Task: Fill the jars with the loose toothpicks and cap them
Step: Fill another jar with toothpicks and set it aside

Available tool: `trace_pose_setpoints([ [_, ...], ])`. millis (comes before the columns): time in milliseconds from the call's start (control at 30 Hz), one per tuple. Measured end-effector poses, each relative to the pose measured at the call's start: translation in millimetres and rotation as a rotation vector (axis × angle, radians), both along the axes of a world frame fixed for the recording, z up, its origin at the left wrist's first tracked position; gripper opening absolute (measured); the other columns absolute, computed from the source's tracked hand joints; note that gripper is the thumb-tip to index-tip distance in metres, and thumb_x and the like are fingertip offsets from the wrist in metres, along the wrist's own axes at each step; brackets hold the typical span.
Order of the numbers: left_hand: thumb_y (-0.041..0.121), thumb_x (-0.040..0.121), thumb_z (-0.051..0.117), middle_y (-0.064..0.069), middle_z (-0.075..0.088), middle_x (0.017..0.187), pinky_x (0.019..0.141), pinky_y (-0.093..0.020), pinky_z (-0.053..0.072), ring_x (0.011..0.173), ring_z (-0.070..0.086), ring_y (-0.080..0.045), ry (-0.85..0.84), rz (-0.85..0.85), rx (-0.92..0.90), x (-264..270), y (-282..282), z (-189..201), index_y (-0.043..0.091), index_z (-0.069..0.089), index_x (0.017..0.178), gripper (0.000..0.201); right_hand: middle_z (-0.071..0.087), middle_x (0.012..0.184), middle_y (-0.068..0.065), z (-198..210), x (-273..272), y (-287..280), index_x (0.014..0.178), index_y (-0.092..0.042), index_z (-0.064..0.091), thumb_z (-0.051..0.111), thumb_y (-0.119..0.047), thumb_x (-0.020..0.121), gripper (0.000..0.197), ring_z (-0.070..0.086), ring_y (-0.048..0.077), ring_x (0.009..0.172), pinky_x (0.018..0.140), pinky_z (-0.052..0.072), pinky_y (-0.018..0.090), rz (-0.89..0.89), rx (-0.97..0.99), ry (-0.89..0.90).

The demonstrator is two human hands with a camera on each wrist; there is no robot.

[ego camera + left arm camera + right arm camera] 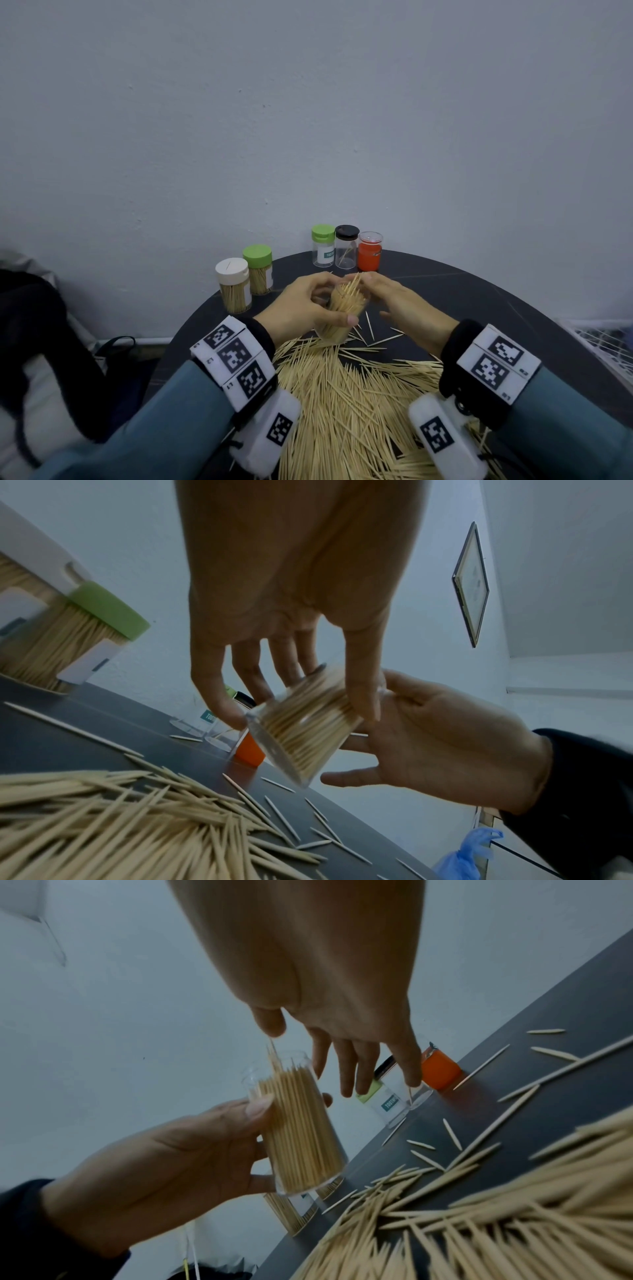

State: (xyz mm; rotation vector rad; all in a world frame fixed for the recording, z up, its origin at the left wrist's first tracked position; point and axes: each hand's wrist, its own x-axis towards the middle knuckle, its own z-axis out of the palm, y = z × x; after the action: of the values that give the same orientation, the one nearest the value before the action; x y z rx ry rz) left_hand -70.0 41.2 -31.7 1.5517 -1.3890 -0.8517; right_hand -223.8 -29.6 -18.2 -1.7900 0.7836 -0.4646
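My left hand (308, 308) grips a clear uncapped jar (346, 308) packed with toothpicks, tilted and lifted just off the dark round table (479, 301). In the left wrist view the fingers (363, 685) and thumb wrap the jar (301, 734). A few toothpicks stick out of its mouth. My right hand (387, 294) hovers at the mouth with straight fingers; its thumb (272, 1023) touches the protruding tips above the jar (301, 1129). A big heap of loose toothpicks (349, 394) lies in front of me.
Two full capped jars stand at the left, white-capped (234, 284) and green-capped (258, 269). At the back stand a green-capped jar (323, 245), a black-capped jar (346, 246) and an orange jar (370, 251). A wire basket (603, 342) lies off the table's right.
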Motion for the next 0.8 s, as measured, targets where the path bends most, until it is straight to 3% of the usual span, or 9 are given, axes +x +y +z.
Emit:
trace_pose_setpoints([
  [67, 0.012, 0.07, 0.08, 0.001, 0.066, 0.108, 0.094, -0.026, 0.046, 0.104, 0.06, -0.011, -0.008, -0.013, 0.006, -1, -1, -1, 0.018, 0.059, 0.117, 0.052, 0.051, 0.126, -0.006, 1, 0, 0, 0.129, -0.025, 0.049, 0.023, -0.044, 0.099, 0.043, 0.041, 0.008, 0.121, 0.098, 0.024, 0.026, -0.011, 0.017, -0.016],
  [167, 0.01, 0.07, 0.08, 0.003, 0.066, 0.106, 0.095, -0.024, 0.046, 0.105, 0.059, -0.011, -0.021, -0.032, -0.002, -2, -1, -1, 0.017, 0.059, 0.117, 0.052, 0.052, 0.121, -0.008, 1, 0, 2, 0.125, -0.025, 0.05, 0.031, -0.041, 0.098, 0.037, 0.042, 0.007, 0.12, 0.096, 0.026, 0.024, 0.007, 0.017, 0.027],
  [300, 0.009, 0.068, 0.081, 0.003, 0.065, 0.109, 0.093, -0.022, 0.046, 0.107, 0.058, -0.008, -0.036, -0.031, -0.024, 0, 0, 0, 0.019, 0.06, 0.115, 0.053, 0.053, 0.121, -0.006, -1, 0, 4, 0.127, -0.02, 0.049, 0.041, -0.033, 0.097, 0.034, 0.043, 0.004, 0.112, 0.078, 0.034, 0.014, 0.032, 0.031, 0.073],
  [400, 0.007, 0.066, 0.082, 0.003, 0.066, 0.109, 0.09, -0.018, 0.046, 0.107, 0.059, -0.007, -0.032, -0.034, -0.032, 1, 1, 0, 0.021, 0.06, 0.112, 0.052, 0.052, 0.128, -0.005, 0, -1, 1, 0.127, -0.022, 0.05, 0.039, -0.038, 0.096, 0.036, 0.042, 0.006, 0.119, 0.092, 0.029, 0.021, 0.005, 0.021, 0.053],
  [467, 0.005, 0.066, 0.082, 0.005, 0.066, 0.108, 0.088, -0.016, 0.046, 0.107, 0.059, -0.005, -0.034, -0.041, -0.037, 2, 1, 0, 0.022, 0.059, 0.11, 0.053, 0.052, 0.128, -0.006, 2, -3, 0, 0.127, -0.023, 0.05, 0.04, -0.041, 0.095, 0.037, 0.043, 0.006, 0.12, 0.092, 0.029, 0.022, -0.004, 0.017, 0.033],
  [567, 0.001, 0.064, 0.082, 0.004, 0.066, 0.108, 0.096, -0.03, 0.049, 0.109, 0.059, -0.007, -0.033, -0.054, -0.04, 1, 1, 0, 0.024, 0.061, 0.106, 0.052, 0.055, 0.122, -0.006, 0, -4, 0, 0.126, -0.022, 0.048, 0.05, -0.038, 0.091, 0.039, 0.049, 0.003, 0.112, 0.085, 0.038, 0.014, 0.044, 0.015, 0.053],
  [633, -0.002, 0.062, 0.082, 0.002, 0.066, 0.109, 0.096, -0.042, 0.05, 0.11, 0.059, -0.009, -0.032, -0.06, -0.044, 0, 1, 0, 0.024, 0.062, 0.104, 0.053, 0.058, 0.12, -0.002, -5, -3, -3, 0.123, -0.021, 0.048, 0.056, -0.034, 0.088, 0.039, 0.052, 0.009, 0.115, 0.098, 0.04, 0.022, 0.083, 0.007, 0.079],
  [800, -0.003, 0.062, 0.082, 0.003, 0.065, 0.113, 0.096, -0.045, 0.05, 0.113, 0.057, -0.01, -0.05, -0.066, -0.051, 1, 1, 1, 0.022, 0.062, 0.106, 0.055, 0.056, 0.124, -0.001, -6, -2, -6, 0.127, -0.021, 0.047, 0.054, -0.036, 0.089, 0.041, 0.05, 0.01, 0.118, 0.104, 0.037, 0.027, 0.091, -0.014, 0.06],
])
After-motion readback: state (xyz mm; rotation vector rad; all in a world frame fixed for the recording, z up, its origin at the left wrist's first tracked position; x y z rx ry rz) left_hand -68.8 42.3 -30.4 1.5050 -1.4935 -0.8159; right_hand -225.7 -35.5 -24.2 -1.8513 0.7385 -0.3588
